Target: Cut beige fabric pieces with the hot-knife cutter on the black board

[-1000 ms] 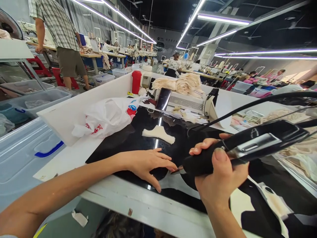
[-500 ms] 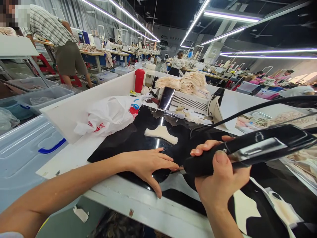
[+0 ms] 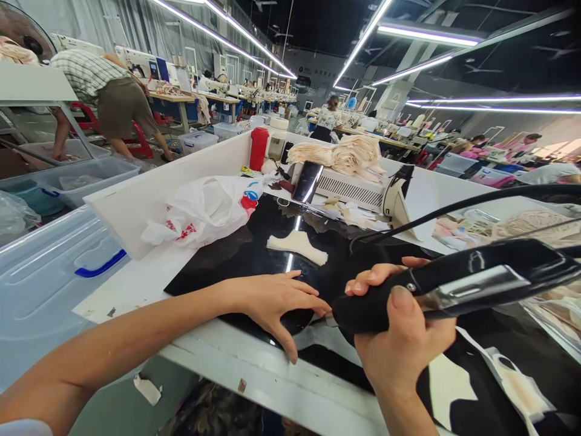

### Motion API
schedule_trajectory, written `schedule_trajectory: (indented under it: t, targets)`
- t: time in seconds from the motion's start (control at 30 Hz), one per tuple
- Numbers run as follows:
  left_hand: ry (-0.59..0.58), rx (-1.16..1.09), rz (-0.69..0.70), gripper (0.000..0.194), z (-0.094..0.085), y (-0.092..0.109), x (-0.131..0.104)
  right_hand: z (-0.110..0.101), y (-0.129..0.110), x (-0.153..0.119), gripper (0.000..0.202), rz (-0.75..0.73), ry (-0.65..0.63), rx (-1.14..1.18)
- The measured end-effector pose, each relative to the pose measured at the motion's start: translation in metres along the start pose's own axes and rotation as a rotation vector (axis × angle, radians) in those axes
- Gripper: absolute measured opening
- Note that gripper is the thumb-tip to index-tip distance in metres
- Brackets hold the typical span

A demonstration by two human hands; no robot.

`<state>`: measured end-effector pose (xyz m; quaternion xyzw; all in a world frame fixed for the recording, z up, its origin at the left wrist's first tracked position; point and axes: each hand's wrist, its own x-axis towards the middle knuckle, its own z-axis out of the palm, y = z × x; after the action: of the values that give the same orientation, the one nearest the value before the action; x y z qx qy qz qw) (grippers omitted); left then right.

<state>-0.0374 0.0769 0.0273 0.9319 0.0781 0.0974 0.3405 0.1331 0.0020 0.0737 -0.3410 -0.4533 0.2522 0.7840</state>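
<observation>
Two hands, barely any shift: the right hand [image 3: 399,333], wrapped tight round a black tool [image 3: 472,266], has nudged it slightly closer to the left hand [image 3: 272,300], over the black sheet [image 3: 218,263] near the table [image 3: 267,381] edge. Left's splayed, gripping nothing I can see. Same spot being worked, I'd say.

Two hands: one left hand [image 3: 272,297], one right hand [image 3: 393,351]. One black tool [image 3: 481,281], one phone [image 3: 307,183], one red cup [image 3: 258,150], one jar [image 3: 276,145], one white bag [image 3: 206,209], one plaid shirt [image 3: 88,71].
</observation>
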Motion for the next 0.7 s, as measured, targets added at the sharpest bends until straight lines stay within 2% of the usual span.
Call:
schedule_trajectory:
  t: [0.17,0.4,0.7]
  targets:
    - [-0.014,0.000,-0.014,0.088,-0.001,0.002,0.000,0.002,-0.003,-0.001,0.034,0.036,0.024,-0.010]
    - [0.006,0.006,-0.017,0.087,0.000,0.000,0.001,0.006,-0.010,-0.011,0.035,0.048,-0.027,0.041]
    - [-0.006,0.007,-0.029,0.081,-0.002,0.004,0.002,0.003,-0.007,-0.009,0.036,0.048,-0.007,0.034]
